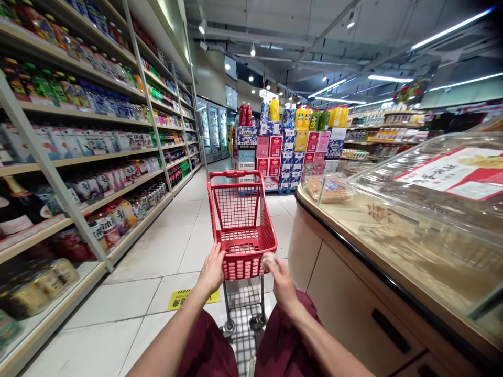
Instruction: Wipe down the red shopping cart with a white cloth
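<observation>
Right in front of me stands a red plastic shopping cart [244, 266] with nothing in its basket and grey metal legs on wheels. My left hand [212, 271] is closed over the near left corner of its rim, fingers pointing forward. At the near right corner, my right hand [282, 283] pinches a small whitish crumpled wad [269, 261], which looks like tissue or cloth and is blurred. The wad is against or just in front of the basket's corner; I cannot tell whether it touches.
Drink shelves [131, 149] line the left side. A curved wooden display counter [334, 262] with clear plastic covers stands close on my right. Ahead is a stack of boxes and bottles [291, 149]. A yellow floor sticker [181, 299] lies on the tiled aisle [188, 214].
</observation>
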A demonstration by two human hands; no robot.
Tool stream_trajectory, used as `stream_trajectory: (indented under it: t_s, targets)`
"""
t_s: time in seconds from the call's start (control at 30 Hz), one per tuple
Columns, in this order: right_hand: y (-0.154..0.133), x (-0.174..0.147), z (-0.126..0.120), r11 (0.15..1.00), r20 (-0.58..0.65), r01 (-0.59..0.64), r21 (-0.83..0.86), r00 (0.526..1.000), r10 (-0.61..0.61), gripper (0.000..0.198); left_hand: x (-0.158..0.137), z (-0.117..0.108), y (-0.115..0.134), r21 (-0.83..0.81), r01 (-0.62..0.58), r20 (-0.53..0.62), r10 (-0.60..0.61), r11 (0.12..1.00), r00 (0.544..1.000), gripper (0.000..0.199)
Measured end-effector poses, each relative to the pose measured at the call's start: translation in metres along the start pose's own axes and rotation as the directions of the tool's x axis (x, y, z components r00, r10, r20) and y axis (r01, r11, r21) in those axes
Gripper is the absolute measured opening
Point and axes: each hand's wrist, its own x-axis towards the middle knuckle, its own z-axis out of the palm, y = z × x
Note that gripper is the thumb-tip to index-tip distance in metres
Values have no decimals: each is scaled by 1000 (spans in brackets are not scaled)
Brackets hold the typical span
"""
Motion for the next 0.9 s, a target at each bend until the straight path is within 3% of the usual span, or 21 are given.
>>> stream_trajectory:
  t_s: [0.1,0.27,0.47,0.67,0.83,0.9]
  targets:
    - [13,5,1,1000,-13,-11,-24,1000,11,43,0,-1,2,25,60,-8,-59,998,998,56]
    - [19,-20,14,1000,113,10,-9,994,-9,38,1,0,1,26,75,14,-76,997,997,54]
    - [15,8,0,999,-84,-35,-8,996,34,42,3,7,-3,-15,44,-45,-45,999,998,54]
    - [12,-25,20,998,137,61,-7,989,-59,40,1,11,-8,-56,5,-60,-8,998,998,58]
    - [18,-2,3,1000,-63,-18,15,998,19,41,0,17,-9,-123,-39,-117,24,992,993,57]
    - [14,1,5,1000,-39,5,15,999,-4,41,0,19,-10,-157,-54,-131,33,986,991,59]
